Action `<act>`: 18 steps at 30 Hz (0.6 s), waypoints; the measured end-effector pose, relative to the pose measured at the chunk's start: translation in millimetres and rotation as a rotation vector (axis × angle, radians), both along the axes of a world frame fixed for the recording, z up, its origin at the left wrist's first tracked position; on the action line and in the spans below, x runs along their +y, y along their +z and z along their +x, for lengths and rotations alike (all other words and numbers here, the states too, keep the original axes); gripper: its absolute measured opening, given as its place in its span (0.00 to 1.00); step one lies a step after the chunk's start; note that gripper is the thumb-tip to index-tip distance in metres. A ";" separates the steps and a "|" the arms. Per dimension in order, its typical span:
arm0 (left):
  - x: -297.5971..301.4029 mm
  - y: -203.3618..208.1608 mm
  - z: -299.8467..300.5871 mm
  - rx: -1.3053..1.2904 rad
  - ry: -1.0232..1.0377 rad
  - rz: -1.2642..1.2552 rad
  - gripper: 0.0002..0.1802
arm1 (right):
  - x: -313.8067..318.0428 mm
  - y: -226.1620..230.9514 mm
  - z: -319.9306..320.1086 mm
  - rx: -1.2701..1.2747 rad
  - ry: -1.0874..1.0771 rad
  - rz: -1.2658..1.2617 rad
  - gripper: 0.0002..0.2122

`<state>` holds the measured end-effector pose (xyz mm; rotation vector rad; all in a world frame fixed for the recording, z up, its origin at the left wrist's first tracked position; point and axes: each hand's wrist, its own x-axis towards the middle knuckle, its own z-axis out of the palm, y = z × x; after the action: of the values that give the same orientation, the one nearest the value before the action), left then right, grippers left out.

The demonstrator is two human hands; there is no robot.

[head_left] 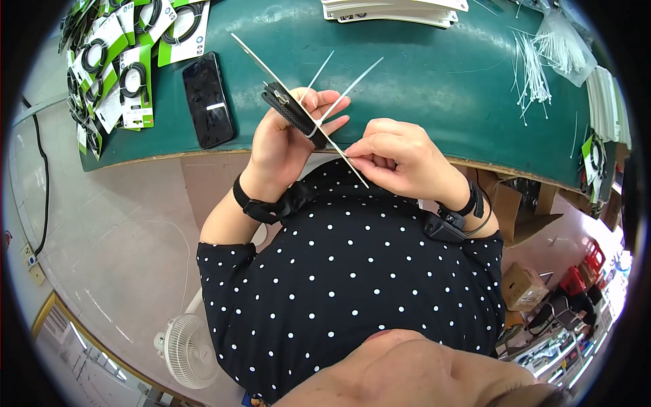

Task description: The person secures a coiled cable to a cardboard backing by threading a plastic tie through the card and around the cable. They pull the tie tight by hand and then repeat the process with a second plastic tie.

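My left hand (281, 146) is closed around a coiled black braided cable (293, 112) with a metal connector showing at its upper end. A thin white backing card (261, 60), seen edge-on, lies against the coil and slants from upper left to lower right. Two white cable ties, one longer (359, 80) and one shorter (320, 71), stick out from the card on its far side. One tie loops around the coil near its lower end. With thumb and forefinger pinched, my right hand (400, 156) touches the card's lower part; the exact contact is partly hidden.
Packaged cables on green-and-white cards (135, 78) are heaped at the left of the green table (420, 88), beside a black phone (208, 102). Stacked cards (397, 12) sit at the back. Loose cable ties (532, 78) lie at the right. A white fan (190, 349) stands lower left.
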<state>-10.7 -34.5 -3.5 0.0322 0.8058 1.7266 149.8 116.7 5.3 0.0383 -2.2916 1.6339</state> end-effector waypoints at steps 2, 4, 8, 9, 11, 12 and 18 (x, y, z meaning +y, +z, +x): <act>3.9 4.8 2.7 -0.013 0.044 -0.081 0.08 | -0.9 -1.1 -0.6 0.013 -0.014 -0.001 0.07; 4.9 4.5 3.9 -0.021 0.043 -0.078 0.08 | -1.8 -1.6 -0.9 0.020 -0.030 -0.006 0.07; 4.2 4.0 4.1 0.018 0.001 -0.079 0.09 | -2.3 -1.5 -1.5 0.031 -0.070 -0.004 0.06; 3.5 3.6 4.3 0.073 -0.040 -0.091 0.11 | -1.9 -1.5 -1.3 0.027 -0.080 0.004 0.05; 3.8 4.3 3.3 0.133 -0.079 -0.098 0.13 | 0.4 -2.6 -0.7 0.030 -0.089 0.017 0.04; 3.3 5.1 2.2 0.115 -0.107 -0.119 0.12 | 1.5 -3.5 1.0 0.014 -0.091 -0.018 0.04; 7.4 18.2 7.1 0.102 -0.171 -0.209 0.17 | 11.4 -21.1 13.8 -0.094 -0.096 -0.162 0.09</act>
<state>-3.6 -27.1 14.7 0.0464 1.0260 1.4829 163.6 128.1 -15.8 -0.1869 -2.1830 1.8000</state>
